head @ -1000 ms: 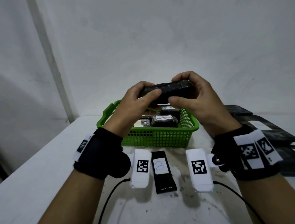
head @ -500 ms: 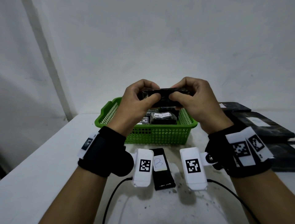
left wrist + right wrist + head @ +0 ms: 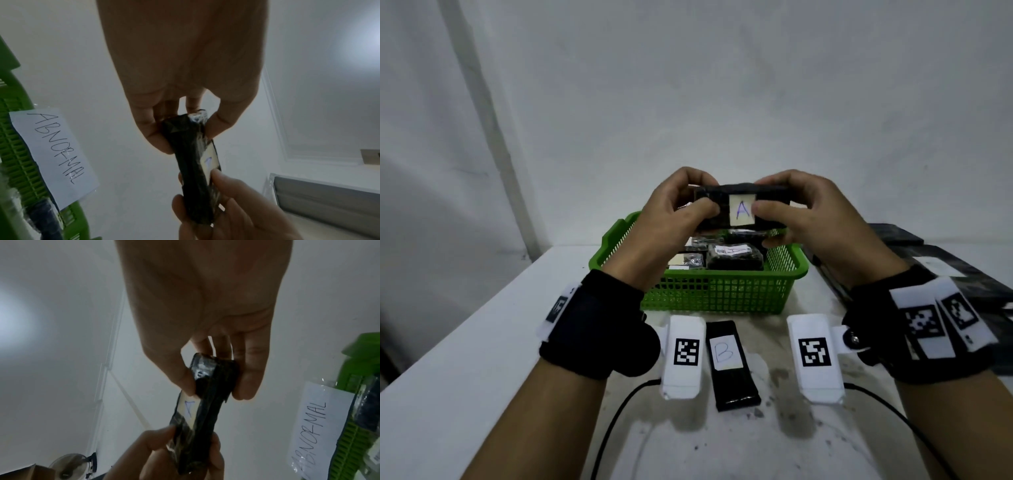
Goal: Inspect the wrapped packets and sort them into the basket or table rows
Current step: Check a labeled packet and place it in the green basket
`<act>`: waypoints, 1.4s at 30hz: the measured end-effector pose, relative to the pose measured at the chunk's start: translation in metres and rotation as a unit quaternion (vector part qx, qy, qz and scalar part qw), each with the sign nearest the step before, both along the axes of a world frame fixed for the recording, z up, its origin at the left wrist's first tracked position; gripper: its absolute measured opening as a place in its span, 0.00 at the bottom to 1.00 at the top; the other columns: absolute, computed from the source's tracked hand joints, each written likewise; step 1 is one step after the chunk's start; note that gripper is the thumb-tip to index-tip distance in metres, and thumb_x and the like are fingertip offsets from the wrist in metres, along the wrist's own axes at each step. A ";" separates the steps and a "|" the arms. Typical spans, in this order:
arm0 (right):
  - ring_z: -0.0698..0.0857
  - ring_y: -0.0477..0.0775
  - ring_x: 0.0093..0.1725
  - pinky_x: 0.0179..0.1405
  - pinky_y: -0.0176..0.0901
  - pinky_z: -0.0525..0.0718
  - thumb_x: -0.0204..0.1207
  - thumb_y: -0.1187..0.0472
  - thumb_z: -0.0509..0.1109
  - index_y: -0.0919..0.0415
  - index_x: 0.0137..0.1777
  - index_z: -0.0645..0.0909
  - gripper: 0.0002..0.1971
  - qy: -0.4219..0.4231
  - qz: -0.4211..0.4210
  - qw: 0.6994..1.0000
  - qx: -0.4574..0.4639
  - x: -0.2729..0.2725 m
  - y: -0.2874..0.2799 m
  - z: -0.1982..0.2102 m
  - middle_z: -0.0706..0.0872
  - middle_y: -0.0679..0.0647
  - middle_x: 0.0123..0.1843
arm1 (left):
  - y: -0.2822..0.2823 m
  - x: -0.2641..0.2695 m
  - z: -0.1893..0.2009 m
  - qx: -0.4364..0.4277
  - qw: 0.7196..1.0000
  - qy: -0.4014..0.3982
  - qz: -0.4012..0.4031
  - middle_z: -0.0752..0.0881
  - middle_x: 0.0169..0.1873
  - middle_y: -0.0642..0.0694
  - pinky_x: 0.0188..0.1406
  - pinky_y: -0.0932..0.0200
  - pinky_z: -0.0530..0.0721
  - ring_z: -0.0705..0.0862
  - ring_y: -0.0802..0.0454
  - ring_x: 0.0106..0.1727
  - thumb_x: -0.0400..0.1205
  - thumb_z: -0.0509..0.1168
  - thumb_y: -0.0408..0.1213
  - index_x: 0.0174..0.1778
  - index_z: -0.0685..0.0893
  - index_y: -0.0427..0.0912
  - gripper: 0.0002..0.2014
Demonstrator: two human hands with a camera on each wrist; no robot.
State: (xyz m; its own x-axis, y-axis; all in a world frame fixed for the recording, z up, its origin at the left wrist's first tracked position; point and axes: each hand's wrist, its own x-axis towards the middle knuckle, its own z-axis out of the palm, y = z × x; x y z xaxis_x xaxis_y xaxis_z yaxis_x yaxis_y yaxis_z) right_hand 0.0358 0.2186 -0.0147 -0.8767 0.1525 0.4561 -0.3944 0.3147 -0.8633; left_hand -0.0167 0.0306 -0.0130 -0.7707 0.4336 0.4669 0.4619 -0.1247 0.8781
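1. Since a second ago, the black wrapped packet (image 3: 743, 209) has been turned so its "A" label (image 3: 742, 209) faces the person, for reading.
2. Left hand (image 3: 674, 212) and right hand (image 3: 808, 212) each pinch one end, above the green basket (image 3: 722, 291).
3. A "B" packet (image 3: 731, 365) lies on the worktop (image 3: 482, 342), starting a row.

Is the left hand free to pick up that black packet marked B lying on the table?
Probably not at once. The left hand and right hand both grip the packet marked A above the green basket. The B packet lies uncovered near the wrists, so nothing blocks it once a hand lets go.
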 end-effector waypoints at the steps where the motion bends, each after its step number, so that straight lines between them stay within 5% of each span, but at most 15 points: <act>1: 0.93 0.54 0.45 0.42 0.51 0.91 0.78 0.64 0.77 0.60 0.57 0.85 0.10 0.003 -0.005 1.000 0.007 0.000 0.000 0.000 0.90 0.57 0.53 | 0.000 0.001 0.000 0.001 1.000 0.007 0.003 0.85 0.42 0.45 0.39 0.63 0.85 0.87 0.52 0.40 0.84 0.63 0.24 0.48 0.79 0.43 0.08; 7: 0.93 0.58 0.41 0.37 0.47 0.89 0.74 0.64 0.81 0.62 0.46 0.85 0.07 0.060 -0.030 0.998 0.021 0.001 -0.002 0.001 0.92 0.64 0.44 | 0.004 0.002 -0.003 0.041 0.998 0.047 0.011 0.87 0.31 0.51 0.36 0.66 0.83 0.87 0.57 0.33 0.83 0.66 0.22 0.49 0.79 0.39 0.07; 12: 0.93 0.53 0.45 0.38 0.45 0.90 0.78 0.66 0.78 0.58 0.52 0.84 0.07 0.077 -0.012 0.997 -0.011 0.005 -0.004 0.005 0.90 0.63 0.51 | 0.001 0.000 0.000 0.058 0.997 0.046 -0.016 0.89 0.38 0.50 0.43 0.62 0.86 0.89 0.54 0.41 0.86 0.62 0.25 0.52 0.81 0.41 0.07; 16: 0.94 0.53 0.48 0.41 0.50 0.93 0.80 0.58 0.77 0.53 0.70 0.78 0.20 0.049 -0.034 0.997 -0.052 0.005 0.004 0.005 0.88 0.54 0.62 | -0.008 -0.001 0.005 0.098 0.989 -0.001 -0.108 0.90 0.52 0.43 0.52 0.57 0.88 0.89 0.48 0.54 0.84 0.59 0.26 0.61 0.84 0.41 0.14; 20: 0.92 0.57 0.54 0.46 0.53 0.93 0.78 0.50 0.77 0.50 0.75 0.76 0.26 0.005 -0.036 0.999 -0.038 0.002 0.009 0.001 0.88 0.53 0.64 | -0.004 0.002 0.002 0.064 0.994 0.052 -0.075 0.91 0.52 0.47 0.56 0.55 0.88 0.91 0.48 0.55 0.82 0.66 0.26 0.61 0.84 0.42 0.13; 26: 0.87 0.48 0.67 0.60 0.57 0.90 0.59 0.31 0.78 0.43 0.85 0.65 0.53 -0.042 0.039 0.998 0.015 -0.003 0.008 -0.003 0.79 0.45 0.78 | 0.000 0.002 -0.001 0.035 0.996 0.076 -0.039 0.91 0.55 0.47 0.53 0.59 0.87 0.91 0.50 0.53 0.81 0.70 0.29 0.64 0.86 0.43 0.15; 30: 0.90 0.49 0.61 0.58 0.51 0.91 0.60 0.40 0.81 0.45 0.85 0.67 0.50 -0.007 0.033 0.999 0.022 -0.004 0.003 -0.006 0.81 0.47 0.75 | 0.003 0.005 0.000 0.051 0.996 0.048 -0.057 0.92 0.55 0.45 0.51 0.60 0.88 0.91 0.49 0.55 0.86 0.62 0.34 0.62 0.87 0.40 0.11; 35: 0.90 0.54 0.55 0.57 0.52 0.91 0.59 0.41 0.72 0.48 0.77 0.73 0.41 0.080 -0.023 0.995 0.048 -0.001 -0.006 -0.008 0.84 0.45 0.65 | 0.004 0.003 0.003 0.044 0.995 -0.073 -0.057 0.91 0.47 0.43 0.44 0.55 0.91 0.91 0.46 0.40 0.91 0.49 0.52 0.59 0.86 0.40 0.24; 38: 0.90 0.52 0.52 0.56 0.55 0.90 0.64 0.45 0.72 0.50 0.78 0.72 0.38 0.103 -0.034 0.993 0.055 0.000 -0.009 -0.009 0.85 0.44 0.62 | 0.004 0.001 0.000 -0.010 0.988 -0.121 -0.091 0.91 0.41 0.41 0.42 0.54 0.92 0.90 0.44 0.37 0.88 0.53 0.56 0.60 0.84 0.40 0.23; 42: 0.89 0.47 0.58 0.61 0.58 0.89 0.64 0.47 0.79 0.45 0.85 0.63 0.49 0.081 -0.034 0.992 0.087 -0.003 -0.007 -0.011 0.78 0.41 0.75 | 0.005 0.002 -0.002 -0.013 0.981 -0.123 -0.148 0.90 0.47 0.40 0.38 0.61 0.90 0.90 0.46 0.38 0.80 0.66 0.51 0.66 0.82 0.35 0.25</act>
